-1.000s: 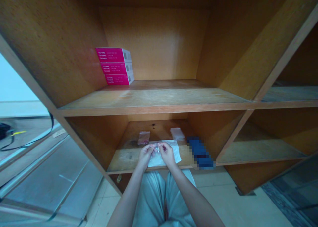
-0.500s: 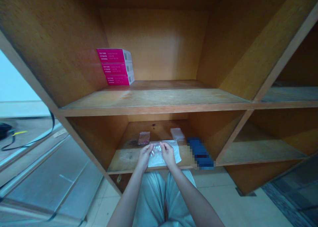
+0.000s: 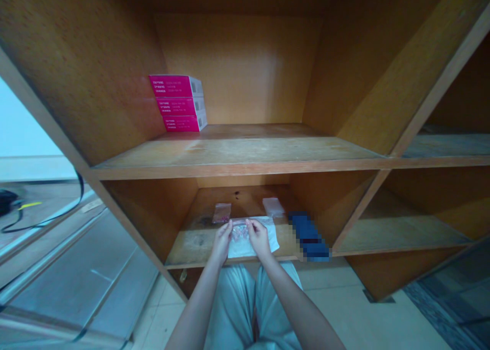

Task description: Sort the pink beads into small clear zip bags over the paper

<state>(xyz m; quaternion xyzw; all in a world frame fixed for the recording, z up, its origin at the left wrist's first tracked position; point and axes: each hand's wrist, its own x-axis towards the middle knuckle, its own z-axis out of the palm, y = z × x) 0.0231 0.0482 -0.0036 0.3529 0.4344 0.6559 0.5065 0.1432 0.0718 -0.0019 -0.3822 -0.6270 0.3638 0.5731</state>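
Note:
Between my two hands a small clear plastic bag (image 3: 240,231) is stretched, with small reddish specks showing in it. My left hand (image 3: 221,240) is closed, pinching the bag's left edge. My right hand (image 3: 259,238) pinches its right edge. Under the bag lies a white sheet (image 3: 238,249), paper or cloth, at the front of the lower shelf. Just behind my left hand is another clear bag (image 3: 221,213) with reddish contents at its bottom. A stack of small clear or whitish bags (image 3: 273,207) lies behind my right hand.
A blurred-out blue object (image 3: 309,236) lies right of the sheet. Three stacked pink boxes (image 3: 178,105) stand on the upper shelf (image 3: 245,151). A wooden divider (image 3: 362,212) bounds the compartment on the right. A metal-framed panel (image 3: 76,273) is at lower left.
My left hand has shifted slightly left, and the bag between my hands looks flatter and more spread. My right hand has hardly moved.

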